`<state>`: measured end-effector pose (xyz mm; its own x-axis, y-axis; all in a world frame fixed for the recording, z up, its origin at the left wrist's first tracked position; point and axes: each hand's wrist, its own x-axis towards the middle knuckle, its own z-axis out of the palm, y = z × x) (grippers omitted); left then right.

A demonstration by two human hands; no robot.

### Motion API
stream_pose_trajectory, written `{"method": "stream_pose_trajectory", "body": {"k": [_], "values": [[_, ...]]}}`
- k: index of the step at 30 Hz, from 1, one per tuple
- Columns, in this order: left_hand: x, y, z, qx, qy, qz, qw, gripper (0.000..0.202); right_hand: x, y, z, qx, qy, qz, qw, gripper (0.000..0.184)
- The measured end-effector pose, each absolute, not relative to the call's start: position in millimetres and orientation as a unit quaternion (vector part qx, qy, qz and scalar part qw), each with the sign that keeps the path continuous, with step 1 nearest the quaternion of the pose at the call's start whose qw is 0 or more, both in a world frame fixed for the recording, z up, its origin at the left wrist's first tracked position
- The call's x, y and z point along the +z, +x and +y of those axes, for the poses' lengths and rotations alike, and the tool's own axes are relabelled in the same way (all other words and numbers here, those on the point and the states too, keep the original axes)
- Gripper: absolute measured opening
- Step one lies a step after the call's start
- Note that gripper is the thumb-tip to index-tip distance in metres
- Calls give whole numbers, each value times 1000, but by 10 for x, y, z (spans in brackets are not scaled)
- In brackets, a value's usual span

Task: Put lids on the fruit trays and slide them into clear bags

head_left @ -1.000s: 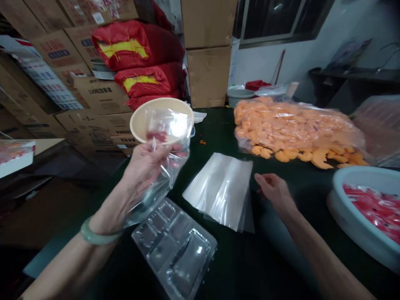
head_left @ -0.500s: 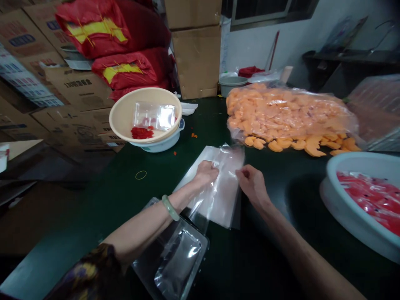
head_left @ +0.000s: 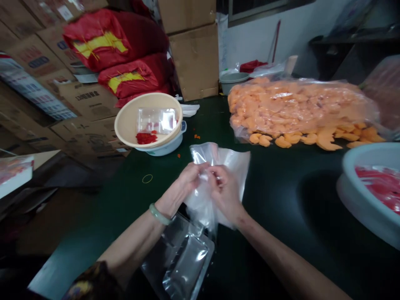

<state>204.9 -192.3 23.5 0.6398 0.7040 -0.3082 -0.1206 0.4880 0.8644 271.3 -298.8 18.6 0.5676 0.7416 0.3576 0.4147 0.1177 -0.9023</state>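
Both hands meet on a clear plastic bag (head_left: 202, 208), which is lifted and creased between them. My left hand (head_left: 190, 177), with a pale green bangle on its wrist, pinches the bag from the left. My right hand (head_left: 224, 191) is closed on it close beside the left fingers and slightly blurred. Under and behind this bag lie more flat plastic bags (head_left: 239, 166) on the dark green table (head_left: 278, 250). A clear plastic tray (head_left: 187, 262) rests below my left forearm, nearer to me.
A cream basin (head_left: 125, 129) holding a clear tray and red pieces sits in a pale blue one. A large bag of orange pieces (head_left: 296, 104) lies at back right. A light blue tub (head_left: 353, 183) holds red packets. Cardboard boxes (head_left: 193, 62) and red sacks (head_left: 137, 71) are stacked behind.
My right hand has moved left from the stack's right edge to meet my left hand. One bag has been raised and crumpled between them. The view has shifted a little.
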Motion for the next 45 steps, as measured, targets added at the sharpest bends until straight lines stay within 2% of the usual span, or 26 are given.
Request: {"method": "stream_pose_trajectory", "body": {"k": [3, 7, 14, 19, 25, 29, 31, 33, 34, 36, 38, 45], "values": [[309, 1870, -1895, 256, 441, 341, 790, 19, 102, 2857, -2981, 157, -676, -356, 626, 18], [412, 1684, -1928, 245, 471, 316, 786, 20, 112, 2871, -2913, 274, -682, -338, 587, 38], [406, 1588, -1878, 233, 464, 243, 819, 18, 202, 2827, -2887, 463, -510, -317, 652, 30], [413, 1564, -1817, 245, 453, 217, 829, 25, 121, 2952, -2893, 504, -446, -324, 665, 28], [365, 1532, -1770, 245, 435, 200, 843, 21, 246, 2976, -2908, 479, -480, -343, 650, 22], [348, 1539, -1764, 245, 433, 213, 841, 21, 228, 2935, -2861, 438, -522, -369, 632, 27], [354, 1550, -1779, 259, 433, 225, 834, 23, 198, 2906, -2844, 351, -603, -366, 616, 34], [361, 1564, -1800, 267, 435, 234, 827, 22, 190, 2871, -2849, 199, -692, -373, 585, 42], [363, 1572, -1812, 268, 437, 239, 825, 22, 198, 2851, -2858, 126, -718, -389, 563, 42], [367, 1585, -1833, 271, 445, 251, 816, 23, 234, 2811, -2882, 49, -725, -440, 528, 29], [375, 1596, -1852, 276, 460, 263, 802, 24, 285, 2776, -2896, 57, -714, -471, 515, 18], [442, 1636, -1927, 295, 499, 239, 779, 21, 387, 2707, -2850, 118, -728, -432, 518, 23]]}}
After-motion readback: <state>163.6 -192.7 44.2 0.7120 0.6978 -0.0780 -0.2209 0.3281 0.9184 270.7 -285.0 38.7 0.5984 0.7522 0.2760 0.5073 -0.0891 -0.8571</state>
